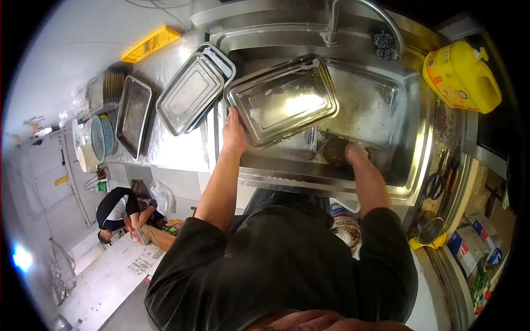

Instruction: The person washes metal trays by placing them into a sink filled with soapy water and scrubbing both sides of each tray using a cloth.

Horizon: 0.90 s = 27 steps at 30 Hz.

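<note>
My left hand grips the lower left edge of a shiny rectangular metal tray, which is tilted over the sink with its ribbed base facing me. Small patches of suds cling to it. Lower in the sink, my right hand is closed beside a dark brown round patch; its fingertips are hidden, and I cannot make out what they hold. Another metal tray lies in the sink behind the raised one, its left part covered.
Left of the sink, metal trays lie stacked beside a darker tray and a blue basket. A yellow jug stands at right. Steel wool sits by the faucet. Another person bends at the lower left.
</note>
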Available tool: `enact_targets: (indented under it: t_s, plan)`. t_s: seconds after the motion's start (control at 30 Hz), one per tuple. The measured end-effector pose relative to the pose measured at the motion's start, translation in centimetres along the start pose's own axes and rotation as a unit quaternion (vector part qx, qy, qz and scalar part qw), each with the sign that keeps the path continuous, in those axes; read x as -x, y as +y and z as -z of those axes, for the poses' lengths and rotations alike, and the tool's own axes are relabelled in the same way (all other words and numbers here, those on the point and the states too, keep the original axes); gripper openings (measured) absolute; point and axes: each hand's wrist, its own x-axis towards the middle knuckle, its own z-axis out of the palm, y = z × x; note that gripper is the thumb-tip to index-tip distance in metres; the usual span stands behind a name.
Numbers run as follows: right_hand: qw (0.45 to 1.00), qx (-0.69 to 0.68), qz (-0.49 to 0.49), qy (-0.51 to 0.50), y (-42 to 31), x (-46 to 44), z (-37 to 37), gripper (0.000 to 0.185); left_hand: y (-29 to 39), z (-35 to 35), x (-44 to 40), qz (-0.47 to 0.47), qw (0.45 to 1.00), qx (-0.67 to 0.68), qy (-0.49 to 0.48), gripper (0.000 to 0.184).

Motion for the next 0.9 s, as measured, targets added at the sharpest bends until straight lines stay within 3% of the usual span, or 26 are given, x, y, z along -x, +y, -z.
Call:
enact_targets:
  t_s: [0.07, 0.1, 0.13, 0.2, 0.23, 0.33, 0.4, 0.43, 0.47, 0.53, 0.6, 0.7, 0.73, 0.77, 0.8, 0.83, 0.87, 0.9]
  plan:
    - [0.988, 0.072, 0.013, -0.139, -1.3, -6.1, -1.0, 0.048, -0.4, 0.7, -0.4, -0.006, 1.0, -0.003, 0.022, 0.047]
    - [0.989, 0.037, 0.036, -0.142, -2.1, -6.3, -0.4, 0.049, 1.2, -1.6, 1.2, -0.031, 0.999, 0.02, -0.017, 0.045]
    - [0.991, -0.115, 0.055, -0.043, -2.2, -2.0, 1.8, 0.049, 1.0, -1.5, 0.9, -0.037, 0.999, 0.007, -0.004, 0.046]
    - [0.901, -0.397, 0.079, 0.158, -2.2, 5.6, 3.4, 0.047, 0.2, -1.2, 0.1, -0.05, 0.999, -0.01, 0.019, 0.046]
    - [0.851, -0.452, 0.123, 0.236, -1.9, 7.2, 4.0, 0.046, 0.1, -1.3, 0.2, -0.033, 0.995, -0.072, 0.063, 0.047]
    - [0.678, -0.596, 0.192, 0.385, -3.9, 12.8, 5.7, 0.04, -0.6, -2.9, 0.4, -0.067, 0.994, -0.079, -0.033, 0.042]
    - [0.555, -0.642, 0.263, 0.459, -7.6, 17.6, 9.3, 0.037, -0.4, -6.0, 1.4, -0.052, 0.996, -0.059, -0.048, 0.038]
    - [0.573, -0.561, 0.251, 0.541, -9.1, 19.9, 11.3, 0.038, -1.3, -7.0, 1.0, -0.07, 0.992, -0.107, -0.015, 0.039]
    - [0.556, -0.536, 0.251, 0.583, -10.9, 20.0, 12.2, 0.039, -1.9, -7.8, 0.9, -0.065, 0.988, -0.138, -0.025, 0.04]
    - [0.477, -0.504, 0.305, 0.652, -14.3, 20.0, 14.9, 0.038, -3.8, -8.7, -0.1, -0.123, 0.967, -0.219, -0.05, 0.038]
    - [0.495, -0.436, 0.223, 0.718, -15.2, 18.9, 16.6, 0.037, -2.6, -11.2, 1.6, -0.117, 0.978, -0.156, -0.072, 0.035]
    - [0.483, -0.497, 0.108, 0.713, -12.4, 13.0, 18.2, 0.032, -1.8, -10.6, 2.2, -0.1, 0.978, -0.161, -0.088, 0.036]
    - [0.513, -0.521, 0.04, 0.681, -10.7, 10.5, 17.9, 0.036, -1.8, -9.4, 2.2, -0.114, 0.962, -0.236, -0.081, 0.036]
    - [0.533, -0.543, 0.043, 0.647, -8.6, 8.2, 17.4, 0.037, -1.6, -8.3, 2.3, -0.128, 0.941, -0.307, -0.072, 0.036]
    - [0.585, -0.519, -0.012, 0.623, -6.4, 6.4, 16.2, 0.037, -1.4, -7.8, 2.4, -0.146, 0.915, -0.371, -0.06, 0.036]
    - [0.651, -0.559, -0.107, 0.502, -3.4, 2.9, 14.6, 0.036, -0.8, -7.5, 2.7, -0.147, 0.905, -0.393, -0.064, 0.036]
    - [0.654, -0.518, -0.118, 0.539, -1.5, 2.4, 13.0, 0.034, 0.2, -6.7, 3.5, -0.147, 0.895, -0.417, -0.061, 0.037]
    - [0.606, -0.495, -0.127, 0.609, -0.8, 3.8, 11.7, 0.031, 1.7, -6.0, 4.0, -0.152, 0.884, -0.438, -0.052, 0.037]
